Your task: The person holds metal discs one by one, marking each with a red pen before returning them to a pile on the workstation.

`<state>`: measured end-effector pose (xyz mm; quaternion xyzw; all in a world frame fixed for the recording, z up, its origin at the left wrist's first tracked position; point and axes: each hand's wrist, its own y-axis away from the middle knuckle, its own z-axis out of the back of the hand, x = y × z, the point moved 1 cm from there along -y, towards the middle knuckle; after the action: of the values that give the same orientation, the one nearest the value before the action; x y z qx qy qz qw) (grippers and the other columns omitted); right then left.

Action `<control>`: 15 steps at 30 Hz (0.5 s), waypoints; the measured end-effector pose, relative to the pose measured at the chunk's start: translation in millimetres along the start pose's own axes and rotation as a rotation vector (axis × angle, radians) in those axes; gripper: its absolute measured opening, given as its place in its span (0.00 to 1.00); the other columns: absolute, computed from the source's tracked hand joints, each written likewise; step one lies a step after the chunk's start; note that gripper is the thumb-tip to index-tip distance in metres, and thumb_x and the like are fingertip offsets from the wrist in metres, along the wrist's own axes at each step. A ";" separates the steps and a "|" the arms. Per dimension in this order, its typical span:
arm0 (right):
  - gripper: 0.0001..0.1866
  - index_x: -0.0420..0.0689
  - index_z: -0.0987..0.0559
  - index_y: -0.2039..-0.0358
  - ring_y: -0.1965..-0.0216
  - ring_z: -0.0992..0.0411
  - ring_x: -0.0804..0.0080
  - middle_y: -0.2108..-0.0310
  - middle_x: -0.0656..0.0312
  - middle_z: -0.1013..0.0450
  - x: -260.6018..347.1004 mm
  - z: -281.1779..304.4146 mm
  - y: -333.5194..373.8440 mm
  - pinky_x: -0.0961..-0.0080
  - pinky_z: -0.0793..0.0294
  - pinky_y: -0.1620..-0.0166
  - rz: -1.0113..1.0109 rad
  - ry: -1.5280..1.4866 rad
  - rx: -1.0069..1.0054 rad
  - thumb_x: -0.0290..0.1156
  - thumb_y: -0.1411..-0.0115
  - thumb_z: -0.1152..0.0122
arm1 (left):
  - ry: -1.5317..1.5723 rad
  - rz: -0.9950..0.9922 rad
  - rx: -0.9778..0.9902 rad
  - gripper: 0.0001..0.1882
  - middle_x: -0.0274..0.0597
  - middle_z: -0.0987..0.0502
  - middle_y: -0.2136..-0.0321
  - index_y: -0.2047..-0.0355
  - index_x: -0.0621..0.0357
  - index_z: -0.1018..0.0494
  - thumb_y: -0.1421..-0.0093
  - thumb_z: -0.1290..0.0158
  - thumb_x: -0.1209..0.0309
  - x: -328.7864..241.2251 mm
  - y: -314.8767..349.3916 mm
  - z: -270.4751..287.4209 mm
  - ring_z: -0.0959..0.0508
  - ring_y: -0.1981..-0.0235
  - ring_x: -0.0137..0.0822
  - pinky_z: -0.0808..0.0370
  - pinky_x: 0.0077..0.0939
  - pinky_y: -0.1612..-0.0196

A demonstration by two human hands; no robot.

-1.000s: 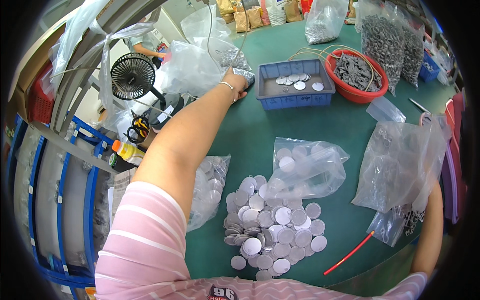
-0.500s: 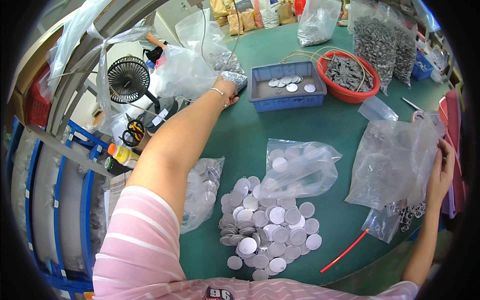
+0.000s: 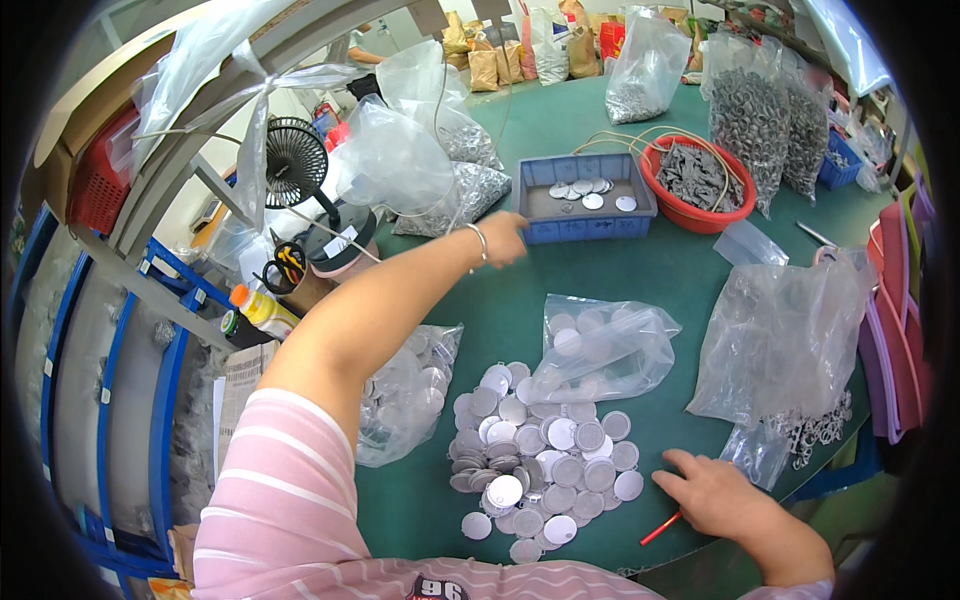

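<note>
My left hand (image 3: 503,240) hovers by the near left corner of the blue plastic bin (image 3: 585,229), its fingers blurred and partly hidden. Inside that bin lie several pale round discs (image 3: 593,201). My right hand (image 3: 715,495) is low over the green table, fingers stretched apart and pointing at the disc pile. It covers part of a thin red stick (image 3: 660,529). The heap of flat grey and white discs (image 3: 565,470) spreads in front of me. A clear bag of discs (image 3: 612,350) lies at its far side, another clear bag (image 3: 400,410) to its left.
A red basin (image 3: 690,215) of grey pieces stands beside the bin. Tall bags of metal rings (image 3: 745,125) are at the far right. A crumpled clear bag (image 3: 770,340) lies over metal rings at right. A black fan (image 3: 295,165) and bottles (image 3: 262,312) stand at left.
My left hand has left the silvery bag and moved right and nearer, toward the bin. My right hand has come off the crumpled clear bag to the red stick, nearer the discs.
</note>
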<state>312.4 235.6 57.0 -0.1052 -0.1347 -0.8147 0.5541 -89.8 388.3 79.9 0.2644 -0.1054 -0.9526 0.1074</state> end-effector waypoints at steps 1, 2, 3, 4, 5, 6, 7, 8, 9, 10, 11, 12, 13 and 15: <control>0.17 0.43 0.30 0.60 0.66 0.31 0.60 0.56 0.52 0.36 1.0 -10.4 2.2 0.69 0.30 0.66 -0.006 0.039 0.005 0.26 0.54 0.48 | -0.283 -0.187 0.030 0.22 0.53 0.26 0.63 0.54 0.61 0.31 0.52 0.49 0.77 -7.6 9.6 -2.6 0.24 0.63 0.41 0.25 0.32 0.64; 0.16 0.43 0.30 0.61 0.67 0.31 0.61 0.57 0.53 0.36 0.2 -20.2 2.3 0.69 0.30 0.67 -0.007 0.076 0.016 0.26 0.53 0.48 | -0.394 -0.367 -0.035 0.21 0.52 0.26 0.65 0.55 0.60 0.30 0.52 0.49 0.75 -9.3 18.5 -10.4 0.24 0.65 0.42 0.25 0.32 0.64; 0.15 0.43 0.30 0.62 0.67 0.31 0.61 0.59 0.53 0.35 0.4 -25.4 0.9 0.69 0.31 0.67 -0.007 0.114 0.028 0.27 0.53 0.49 | -0.503 -0.546 -0.102 0.20 0.51 0.26 0.67 0.56 0.60 0.29 0.52 0.48 0.74 -13.7 31.9 -18.1 0.24 0.66 0.42 0.26 0.32 0.64; 0.12 0.43 0.30 0.64 0.69 0.32 0.63 0.63 0.56 0.35 1.7 -26.0 -1.9 0.71 0.32 0.69 0.015 0.146 0.057 0.28 0.51 0.51 | -0.477 -0.666 -0.158 0.17 0.49 0.26 0.71 0.59 0.59 0.29 0.52 0.48 0.74 -20.2 47.0 -23.3 0.24 0.68 0.44 0.26 0.33 0.65; 0.14 0.43 0.30 0.64 0.68 0.32 0.62 0.63 0.56 0.35 2.2 -28.8 -2.1 0.69 0.32 0.68 0.012 0.143 0.076 0.27 0.53 0.49 | -0.448 -0.794 -0.214 0.15 0.47 0.26 0.75 0.61 0.59 0.28 0.51 0.48 0.73 -38.9 69.2 -24.9 0.25 0.69 0.46 0.26 0.35 0.66; 0.16 0.44 0.29 0.63 0.68 0.32 0.61 0.62 0.56 0.35 6.5 -27.1 -0.1 0.68 0.32 0.67 -0.014 0.159 0.097 0.27 0.56 0.46 | -0.318 -0.943 -0.246 0.12 0.45 0.27 0.77 0.64 0.60 0.27 0.51 0.47 0.73 -53.8 85.5 -25.7 0.25 0.72 0.45 0.27 0.34 0.69; 0.18 0.44 0.29 0.62 0.67 0.32 0.60 0.62 0.56 0.34 11.1 -22.9 1.7 0.67 0.31 0.66 -0.044 0.176 0.118 0.26 0.58 0.44 | -0.185 -1.092 -0.275 0.09 0.43 0.28 0.79 0.68 0.60 0.26 0.50 0.46 0.72 -68.1 103.1 -25.1 0.26 0.74 0.43 0.28 0.33 0.71; 0.18 0.44 0.29 0.63 0.66 0.32 0.60 0.62 0.56 0.34 4.6 -25.3 2.9 0.67 0.31 0.66 -0.024 0.137 0.077 0.26 0.58 0.44 | -0.042 -1.058 -0.170 0.07 0.42 0.28 0.79 0.70 0.60 0.26 0.50 0.45 0.71 -91.7 126.4 -23.4 0.26 0.76 0.41 0.29 0.30 0.73; 0.18 0.44 0.28 0.63 0.66 0.32 0.60 0.62 0.56 0.34 4.7 -21.4 6.0 0.67 0.32 0.66 -0.017 0.109 0.051 0.26 0.59 0.43 | 0.120 -1.026 -0.075 0.07 0.41 0.29 0.79 0.73 0.60 0.26 0.49 0.44 0.70 -112.7 150.9 -19.3 0.27 0.78 0.38 0.30 0.27 0.75; 0.19 0.44 0.28 0.63 0.65 0.32 0.60 0.62 0.57 0.34 6.8 -16.5 9.3 0.66 0.32 0.65 -0.014 0.086 0.029 0.27 0.60 0.42 | 0.251 -1.028 0.006 0.07 0.40 0.29 0.80 0.74 0.60 0.26 0.49 0.43 0.69 -126.8 170.1 -16.1 0.28 0.79 0.35 0.32 0.25 0.76; 0.18 0.44 0.28 0.64 0.66 0.32 0.60 0.62 0.57 0.33 9.8 -11.0 10.2 0.66 0.32 0.65 -0.007 0.079 0.046 0.27 0.60 0.42 | 0.380 -1.012 0.087 0.08 0.38 0.30 0.81 0.75 0.60 0.26 0.49 0.42 0.68 -138.1 187.4 -14.8 0.29 0.80 0.32 0.33 0.23 0.77; 0.18 0.44 0.28 0.65 0.66 0.32 0.60 0.63 0.57 0.33 14.3 -4.0 10.4 0.66 0.32 0.65 0.000 0.067 0.071 0.27 0.61 0.41 | 0.502 -0.978 0.179 0.07 0.37 0.31 0.81 0.75 0.60 0.26 0.48 0.43 0.69 -146.3 204.9 -14.5 0.30 0.80 0.31 0.34 0.22 0.77; 0.18 0.44 0.27 0.65 0.66 0.32 0.59 0.63 0.57 0.33 15.6 -1.6 11.1 0.66 0.32 0.65 0.004 0.054 0.094 0.27 0.62 0.41 | 0.622 -0.942 0.273 0.07 0.36 0.31 0.81 0.75 0.60 0.26 0.48 0.43 0.69 -152.8 220.1 -14.9 0.31 0.80 0.29 0.34 0.21 0.77; 0.18 0.44 0.28 0.65 0.65 0.33 0.57 0.61 0.55 0.34 17.0 -23.8 15.5 0.65 0.32 0.64 -0.105 -0.276 0.059 0.28 0.60 0.42 | 0.816 -1.012 0.457 0.07 0.36 0.31 0.80 0.74 0.59 0.26 0.47 0.44 0.69 -149.8 246.9 -16.7 0.31 0.80 0.28 0.34 0.21 0.77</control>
<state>320.1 207.3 41.6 -0.1924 -0.2389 -0.8160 0.4899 81.2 189.2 201.6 0.6346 -0.1184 -0.6636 -0.3781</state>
